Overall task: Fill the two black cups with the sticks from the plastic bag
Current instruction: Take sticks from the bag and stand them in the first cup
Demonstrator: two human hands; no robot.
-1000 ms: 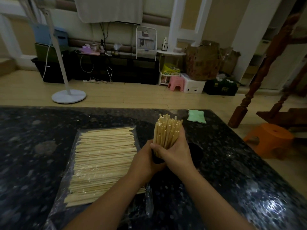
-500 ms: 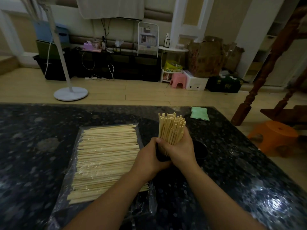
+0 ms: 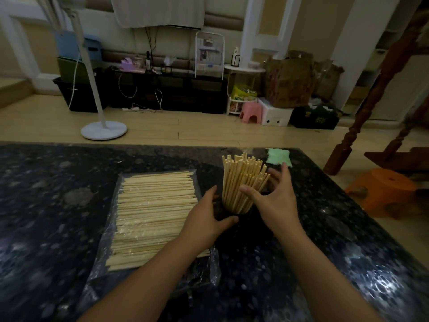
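A bundle of pale sticks (image 3: 241, 180) stands upright in a black cup (image 3: 235, 215) on the dark stone table (image 3: 325, 240). The cup is hard to make out against the table. My left hand (image 3: 209, 217) lies against the cup's left side, fingers straight and thumb across its front. My right hand (image 3: 276, 201) hovers at the bundle's right with fingers spread, holding nothing. It hides the second cup. Many more sticks (image 3: 153, 217) lie flat in the clear plastic bag (image 3: 209, 270) to the left.
A green cloth (image 3: 278, 156) lies at the table's far edge behind the cup. Right of the table stand an orange stool (image 3: 383, 191) and dark wooden posts (image 3: 348, 140). A white fan stand (image 3: 104, 130) is on the floor beyond.
Both hands gripped the bundle together before. Now they have let go and spread apart, and the sticks fan out loosely in the cup.
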